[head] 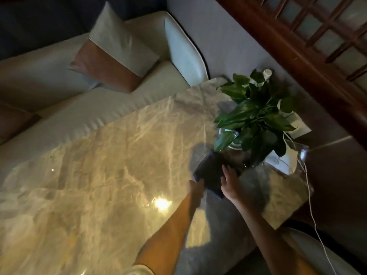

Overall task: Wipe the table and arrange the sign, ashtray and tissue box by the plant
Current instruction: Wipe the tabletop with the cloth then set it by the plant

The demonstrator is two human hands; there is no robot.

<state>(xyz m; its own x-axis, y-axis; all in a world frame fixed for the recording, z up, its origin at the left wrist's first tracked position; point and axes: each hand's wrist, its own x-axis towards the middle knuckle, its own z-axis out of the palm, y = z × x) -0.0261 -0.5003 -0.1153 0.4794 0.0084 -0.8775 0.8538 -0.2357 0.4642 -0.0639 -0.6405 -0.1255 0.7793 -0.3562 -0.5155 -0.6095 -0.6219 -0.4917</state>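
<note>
A dark rectangular box (pixel 210 171), likely the tissue box, lies on the marble table (pixel 111 159) just in front of the plant (pixel 256 118). My left hand (pixel 197 187) grips its near left corner. My right hand (pixel 230 182) rests flat on its right side, fingers spread. The plant has broad green leaves and stands in a glass vase (pixel 231 139) near the table's right end. A clear stand (pixel 288 161), maybe the sign, shows behind the leaves at the right edge. No ashtray is visible.
A cream sofa (pixel 103 108) with a brown-and-grey cushion (pixel 115 56) runs along the table's far side. A white cable (pixel 315 225) hangs past the table's right corner. A dark wooden lattice screen (pixel 317 36) stands at the upper right.
</note>
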